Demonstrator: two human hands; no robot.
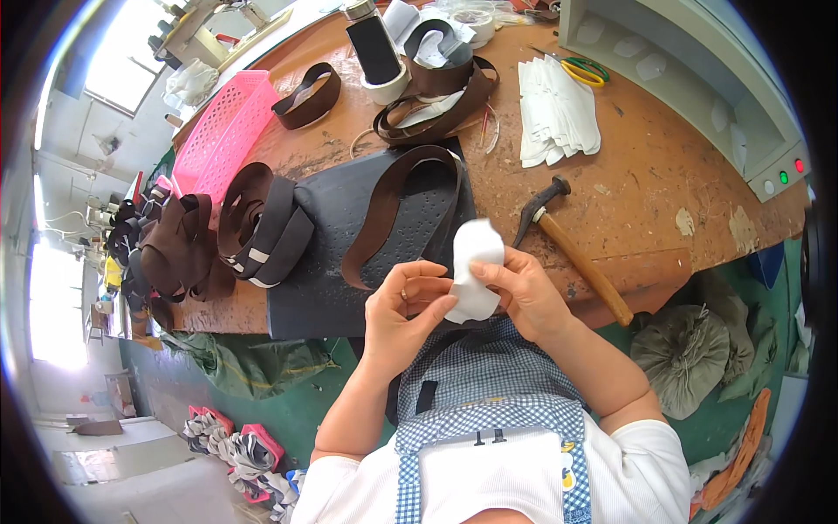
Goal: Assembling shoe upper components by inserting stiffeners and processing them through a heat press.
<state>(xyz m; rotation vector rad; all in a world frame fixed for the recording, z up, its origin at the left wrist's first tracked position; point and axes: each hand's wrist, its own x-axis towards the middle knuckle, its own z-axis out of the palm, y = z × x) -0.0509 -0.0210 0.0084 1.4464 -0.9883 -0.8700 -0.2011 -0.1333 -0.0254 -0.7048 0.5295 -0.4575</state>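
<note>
Head view, person at a worn wooden workbench point(663, 175). Both hands are raised in front of the chest, just off the near edge of the bench, holding one white soft piece point(474, 271) between them.

Left hand point(403, 310): fingers curled, thumb and fingertips pinched on the lower left edge of the white piece. Closed grip, nothing else in it.

Right hand point(522, 293): thumb and forefinger pinched on the piece's right side, remaining fingers folded behind it. Closed likewise.

The white piece stands roughly upright, its top rising above both hands, its lower part partly hidden by the fingers (material cannot be told: thin, flexible, irregular outline).

Surroundings on the bench:
- dark grey perforated mat point(349, 227) directly beyond the hands, with a long brown strap point(393, 205) looped across it
- hammer point(567, 240) with wooden handle, just right of the hands, head pointing away
- stack of white cut pieces point(554, 109) farther back, scissors with green and yellow handles point(583, 70) beside it
- pink plastic basket point(223, 131) at left, with piled brown and black straps point(218, 231) near it

The person wears a blue checked apron point(489, 384).
</note>
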